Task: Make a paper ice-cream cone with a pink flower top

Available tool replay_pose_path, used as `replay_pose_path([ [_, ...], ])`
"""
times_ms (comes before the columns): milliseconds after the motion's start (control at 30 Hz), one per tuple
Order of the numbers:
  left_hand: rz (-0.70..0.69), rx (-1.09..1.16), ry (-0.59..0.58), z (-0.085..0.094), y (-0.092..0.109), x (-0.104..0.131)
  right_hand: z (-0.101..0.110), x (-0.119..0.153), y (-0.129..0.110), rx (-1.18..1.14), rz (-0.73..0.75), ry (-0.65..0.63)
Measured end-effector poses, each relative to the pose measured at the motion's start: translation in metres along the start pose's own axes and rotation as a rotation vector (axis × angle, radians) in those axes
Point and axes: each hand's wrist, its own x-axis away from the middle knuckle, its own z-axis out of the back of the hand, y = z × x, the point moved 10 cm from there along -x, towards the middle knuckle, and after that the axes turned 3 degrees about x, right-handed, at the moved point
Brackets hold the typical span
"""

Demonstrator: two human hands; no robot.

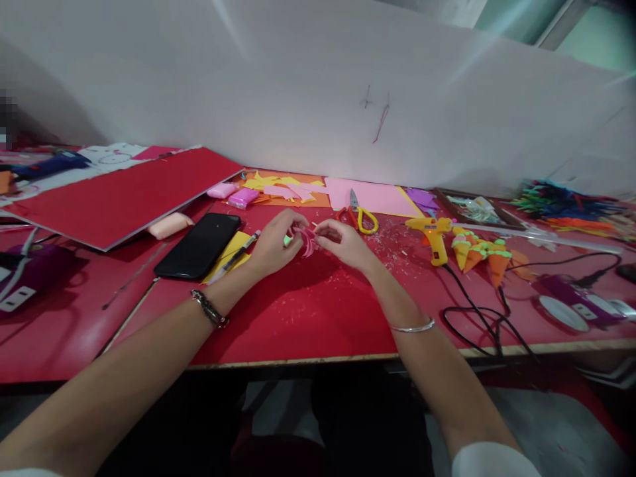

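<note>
Between my hands, above the red table [308, 311], is a small curled pink paper piece [309, 246]. My left hand [281, 242] pinches it from the left. From the right, my right hand [344, 244] has its thumb and fingers closed on the piece's edge. Something small and green [287, 241] shows by my left fingers, too little of it to name. Close to my left hand, a pen [238, 252] lies on yellow paper [218, 266]. Scissors with red and yellow handles [360, 215] rest just beyond my right hand.
A black phone [201, 245] lies at left, before a large red board [134, 189]. Paper strips [285, 185] and a pink sheet [365, 195] lie at the back. Rightward are a yellow glue gun [431, 237] with its cord, orange paper cones [479, 252] and a purple power strip [576, 301].
</note>
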Motion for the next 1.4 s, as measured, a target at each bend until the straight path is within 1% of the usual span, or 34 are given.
replay_pose_path([
  [67, 0.016, 0.014, 0.045, 0.005, -0.003, 0.000, -0.002, 0.000, 0.001, -0.071, -0.015, -0.020],
  [167, 0.049, 0.037, 0.087, 0.009, -0.007, -0.001, -0.001, -0.001, 0.001, -0.103, -0.034, -0.018],
  [300, 0.067, 0.061, 0.100, 0.010, -0.011, -0.001, 0.002, -0.001, 0.001, -0.081, -0.031, -0.011],
  [400, 0.041, 0.055, 0.091, 0.009, -0.009, 0.000, 0.004, -0.001, -0.001, -0.004, -0.008, 0.018],
  [433, 0.011, 0.035, 0.064, 0.007, -0.006, 0.000, 0.005, 0.000, -0.001, 0.038, 0.001, 0.035],
  [500, -0.081, -0.033, -0.035, -0.003, 0.005, 0.001, 0.007, 0.000, -0.004, 0.148, 0.025, 0.056],
  [567, -0.176, -0.108, -0.141, -0.014, 0.016, 0.004, 0.005, -0.001, -0.007, 0.255, 0.060, 0.044],
  [633, -0.232, -0.151, -0.194, -0.020, 0.023, 0.007, 0.003, -0.001, -0.011, 0.329, 0.104, 0.024],
  [700, -0.232, -0.159, -0.180, -0.019, 0.025, 0.007, 0.004, -0.001, -0.013, 0.360, 0.129, 0.031],
  [833, -0.177, -0.162, -0.034, -0.004, 0.021, 0.005, 0.017, 0.001, -0.015, 0.385, 0.126, 0.138],
  [900, -0.166, -0.185, -0.003, -0.001, 0.018, 0.004, 0.023, 0.003, -0.018, 0.401, 0.132, 0.197],
  [1000, -0.139, -0.204, -0.034, -0.004, 0.013, 0.003, 0.027, 0.004, -0.022, 0.415, 0.137, 0.241],
  [1133, -0.134, -0.217, -0.068, -0.008, 0.009, 0.002, 0.028, 0.005, -0.023, 0.418, 0.136, 0.253],
  [1300, -0.143, -0.218, -0.070, -0.009, 0.007, 0.002, 0.027, 0.005, -0.024, 0.406, 0.156, 0.264],
  [1400, -0.107, -0.201, -0.031, -0.005, 0.002, 0.001, 0.029, 0.005, -0.024, 0.414, 0.161, 0.275],
])
